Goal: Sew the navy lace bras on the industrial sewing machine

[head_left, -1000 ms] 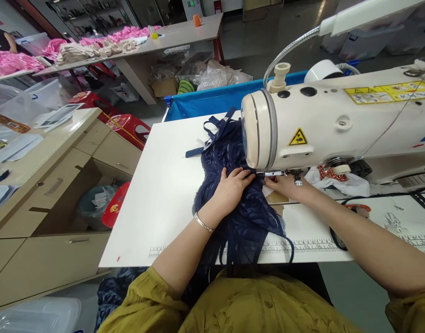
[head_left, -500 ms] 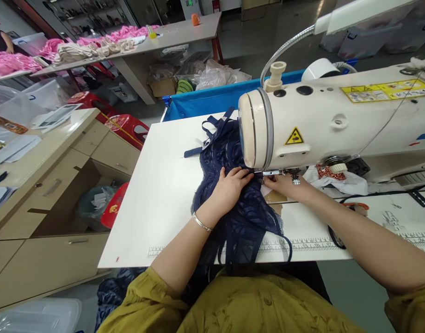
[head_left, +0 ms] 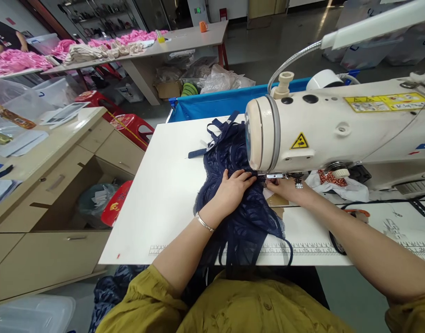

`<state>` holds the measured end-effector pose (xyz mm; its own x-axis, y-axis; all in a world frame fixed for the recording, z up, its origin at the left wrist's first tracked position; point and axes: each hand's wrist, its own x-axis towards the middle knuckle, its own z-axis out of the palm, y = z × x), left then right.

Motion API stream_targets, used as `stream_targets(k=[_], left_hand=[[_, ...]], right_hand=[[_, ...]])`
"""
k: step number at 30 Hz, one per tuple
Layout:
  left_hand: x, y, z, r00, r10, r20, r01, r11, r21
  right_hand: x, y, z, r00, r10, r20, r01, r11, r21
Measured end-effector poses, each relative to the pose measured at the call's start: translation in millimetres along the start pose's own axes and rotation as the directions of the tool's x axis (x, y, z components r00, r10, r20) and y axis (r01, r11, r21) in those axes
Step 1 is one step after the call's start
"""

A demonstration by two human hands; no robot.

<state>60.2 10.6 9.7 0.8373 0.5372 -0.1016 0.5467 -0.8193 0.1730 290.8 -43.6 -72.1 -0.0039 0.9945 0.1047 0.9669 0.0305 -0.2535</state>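
A navy lace garment [head_left: 221, 159] with thin straps lies on the white sewing table, its lower part draping over the front edge. My left hand [head_left: 232, 193] rests palm-down on it, fingers stretched out toward the needle area. On the other side of the needle, my right hand [head_left: 288, 189] has thumb and fingertips closed at the garment's right edge, partly hidden behind the machine parts. Above both hands is the head of the white sewing machine [head_left: 302, 129]. The needle itself is hard to make out.
A printed ruler scale [head_left: 305, 249] runs along the front of the table. Orange-handled scissors [head_left: 360, 213] and a black cord lie to the right. Behind hangs a blue cloth bin [head_left: 205, 105]. Drawers [head_left: 56, 180] stand at left, a red stool [head_left: 117, 203] beside them.
The view has shifted slightly, so the table and machine appear a little lower and to the right. Both hands keep nearly the same places on the garment.
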Motion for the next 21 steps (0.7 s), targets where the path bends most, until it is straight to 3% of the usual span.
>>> stream_targets(k=[21], left_hand=[[-1.0,-3.4,7.5,0.998,0.018,-0.057,-0.016,0.999,0.036]], right_hand=[[3.9,4.8,6.0,1.0,-0.02,0.008,0.02,1.0,-0.012]])
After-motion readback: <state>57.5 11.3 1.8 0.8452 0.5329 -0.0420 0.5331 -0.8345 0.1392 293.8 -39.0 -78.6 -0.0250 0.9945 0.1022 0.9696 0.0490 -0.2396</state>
